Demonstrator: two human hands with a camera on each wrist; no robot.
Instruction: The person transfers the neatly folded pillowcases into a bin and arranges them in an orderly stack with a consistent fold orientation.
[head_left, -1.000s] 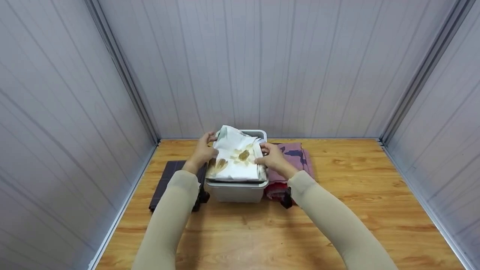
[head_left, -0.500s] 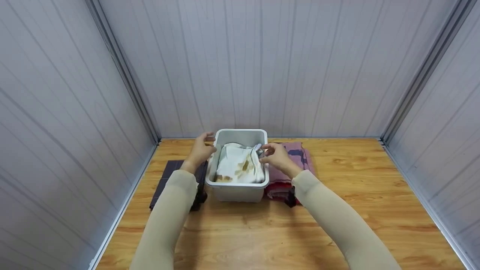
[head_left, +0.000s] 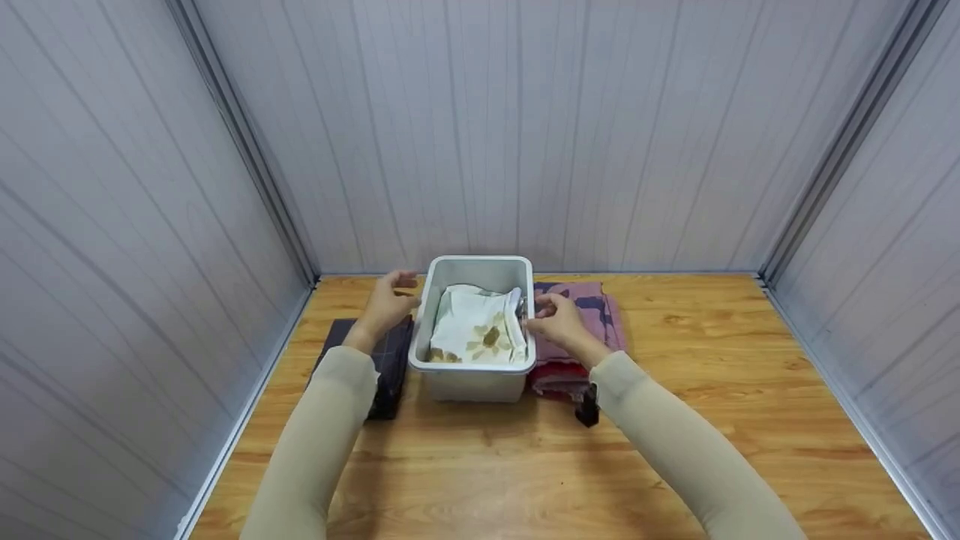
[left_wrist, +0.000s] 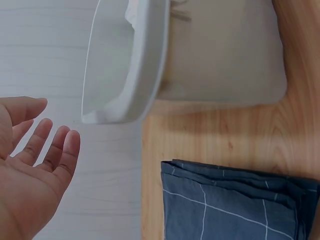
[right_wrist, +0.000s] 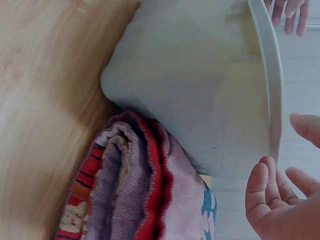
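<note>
"Where's the white folded cloth with brown flowers (head_left: pixel 471 319)?"
"Inside your light-grey plastic bin (head_left: pixel 474 386), near the wood-grain table's (head_left: pixel 480 465) back edge."
"Beside it?"
"Your left hand (head_left: pixel 385 306) and right hand (head_left: pixel 562 325), thumbs apart from relaxed fingers."

Between my left hand (head_left: pixel 386 306) and my right hand (head_left: pixel 561 321), a light-grey, open-topped rectangular plastic bin (head_left: pixel 474 387) stands upright, one long rim just beside my fingers on either side. Inside it lies a folded white fabric cloth (head_left: pixel 474 321) printed with golden-brown flowers, flat-topped, below the rim, with layered folds showing along its right edge.
</note>
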